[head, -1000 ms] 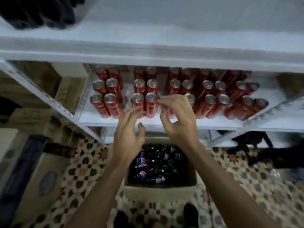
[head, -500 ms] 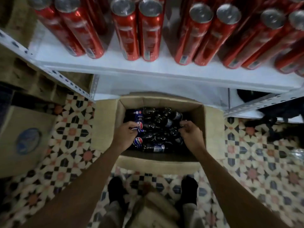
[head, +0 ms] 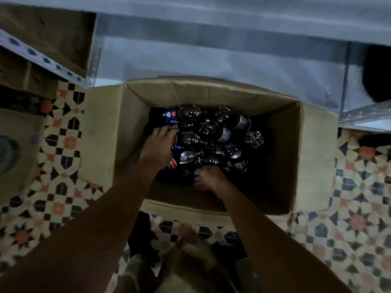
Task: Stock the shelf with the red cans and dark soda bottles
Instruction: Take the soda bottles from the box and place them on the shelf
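My view has dropped from the shelved red cans to the cardboard box (head: 101, 132) on the tiled floor, so I'm now fetching bottles. My left hand (head: 157, 144) lies on the dark soda bottles (head: 190, 140) along the box's left wall; grip unclear. Labels show a red-white-blue Pepsi-style globe, lettering unreadable. My right hand (head: 208, 178), near the front wall, is blurred; grip unclear.

Both hands are reaching into an open cardboard box (head: 281, 157) sitting on patterned floor tiles (head: 359, 218). The left hand (head: 157, 148) is resting on the dark soda bottles (head: 211, 136); the right hand (head: 209, 178) is digging among them, its grip unclear.
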